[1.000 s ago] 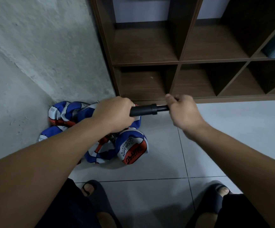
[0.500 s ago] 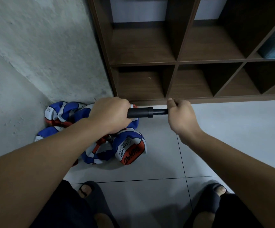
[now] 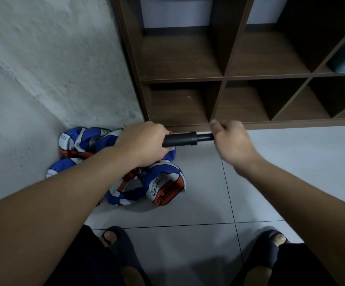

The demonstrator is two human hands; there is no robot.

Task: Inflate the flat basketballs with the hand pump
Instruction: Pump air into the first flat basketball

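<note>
Item: hand pump (image 3: 185, 138), black, held level above the floor. Left hand (image 3: 144, 144) wraps the barrel; right hand (image 3: 232, 141) closes on the handle end, rod partly showing between. No ball appears connected.

Step, as judged: readying the pump. Done well, the barrel is kept steady, the rod drawn and pushed straight along its axis, and the needle seated in a valve before stroking; needle hidden under the left hand.

Flat basketballs (image 3: 163, 185): blue, white and orange, crumpled in a heap on the tiled floor (image 3: 291, 172), at the corner of the wall (image 3: 43, 58).

Surroundings: brown cubby shelf (image 3: 223, 77) just behind; slippers (image 3: 116, 240) below. Valves are not visible in the heap.
</note>
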